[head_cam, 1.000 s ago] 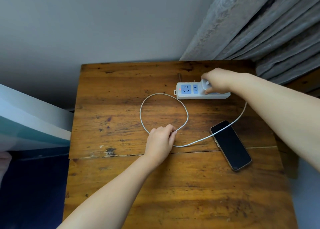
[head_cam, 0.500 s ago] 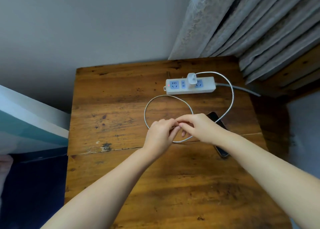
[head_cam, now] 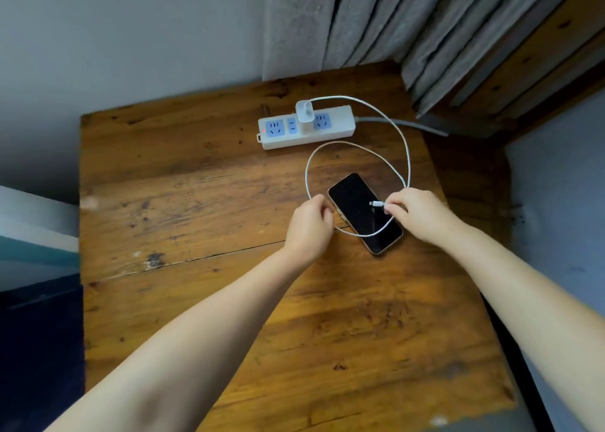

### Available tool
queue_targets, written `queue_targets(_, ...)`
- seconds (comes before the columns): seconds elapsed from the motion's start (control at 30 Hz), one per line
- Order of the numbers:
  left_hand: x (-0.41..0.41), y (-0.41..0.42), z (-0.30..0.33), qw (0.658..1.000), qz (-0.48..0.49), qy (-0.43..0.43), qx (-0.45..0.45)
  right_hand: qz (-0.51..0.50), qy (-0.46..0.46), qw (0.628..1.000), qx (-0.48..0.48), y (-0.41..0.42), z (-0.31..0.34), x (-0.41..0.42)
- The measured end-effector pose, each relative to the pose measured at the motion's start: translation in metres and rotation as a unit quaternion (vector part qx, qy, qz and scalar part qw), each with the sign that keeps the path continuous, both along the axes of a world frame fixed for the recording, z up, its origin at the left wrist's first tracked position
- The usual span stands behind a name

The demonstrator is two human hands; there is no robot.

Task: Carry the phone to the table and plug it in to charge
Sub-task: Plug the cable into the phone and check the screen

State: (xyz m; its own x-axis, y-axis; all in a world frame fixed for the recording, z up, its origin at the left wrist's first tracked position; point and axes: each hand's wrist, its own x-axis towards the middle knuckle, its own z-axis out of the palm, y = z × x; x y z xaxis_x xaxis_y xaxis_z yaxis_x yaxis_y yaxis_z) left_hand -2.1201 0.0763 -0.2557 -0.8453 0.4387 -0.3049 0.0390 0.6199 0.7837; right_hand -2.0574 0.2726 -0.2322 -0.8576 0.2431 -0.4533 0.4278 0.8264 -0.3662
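A black phone lies screen up on the wooden table, its plug end not connected. A white charger sits in a white power strip at the table's back. A white charging cable loops from the charger around the phone. My right hand pinches the cable just behind its connector, which hangs over the phone's screen. My left hand is closed on the cable at the phone's left edge.
A grey curtain hangs behind the table at the back right. The power strip's grey cord runs off the table's right edge. A grey wall stands behind, and a pale ledge lies to the left.
My right hand left the charger, came to the cable's end and took the connector over the phone's screen. My left hand kept its hold on the cable. The view has swung left.
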Motion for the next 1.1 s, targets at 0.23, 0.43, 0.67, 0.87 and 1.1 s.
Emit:
queue_targets(0.23, -0.012, 0.043, -0.010, 0.954, 0.179, -0.240, -0.006, -0.071, 0.014, 0.995, -0.071, -0.006, -0.012, -0.003)
queue_targets(0.43, -0.017, 0.056, -0.010, 0.867, 0.272, -0.402, 0.114, -0.096, 0.023, 0.988, -0.116, 0.001, -0.014, -0.001)
queue_targets(0.67, -0.007, 0.031, -0.006, 0.846, 0.230, -0.393, 0.275, -0.077, 0.121, 0.982, -0.124, -0.001, 0.002, -0.010)
queue_targets(0.87, -0.047, -0.029, 0.014, 0.753, 0.359, -0.368, 0.410, -0.033, 0.026, 0.979, -0.200, -0.036, 0.020, -0.038)
queue_targets(1.1, -0.073, -0.110, 0.020, 0.716, 0.427, -0.333, 0.440, 0.007, -0.035, 0.961, -0.276, -0.101, 0.028, -0.062)
